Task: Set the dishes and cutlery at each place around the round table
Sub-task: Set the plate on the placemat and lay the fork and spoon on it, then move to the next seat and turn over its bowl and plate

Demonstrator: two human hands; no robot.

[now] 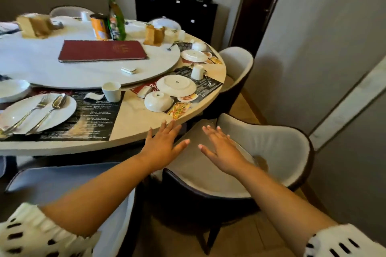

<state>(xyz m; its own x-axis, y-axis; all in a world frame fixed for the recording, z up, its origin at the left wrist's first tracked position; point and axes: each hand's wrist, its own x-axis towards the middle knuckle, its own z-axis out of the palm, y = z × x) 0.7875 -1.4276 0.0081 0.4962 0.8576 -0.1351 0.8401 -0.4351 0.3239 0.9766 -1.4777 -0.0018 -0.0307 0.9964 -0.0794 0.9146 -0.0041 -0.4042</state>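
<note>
Both hands, left (pixel 161 145) and right (pixel 222 148), are held open and empty; the overturned bowl (pixel 158 101) at twelve o'clock should be righted gently.

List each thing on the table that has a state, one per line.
left hand: open, empty
right hand: open, empty
near plate: upright, holds fork and spoon
cup: upright
bowl: upside down
middle plate: upside down
menu: closed

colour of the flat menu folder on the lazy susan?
Dark red, with a faint gold emblem on the cover: the flat rectangular menu folder. Head view, the only one.
</note>
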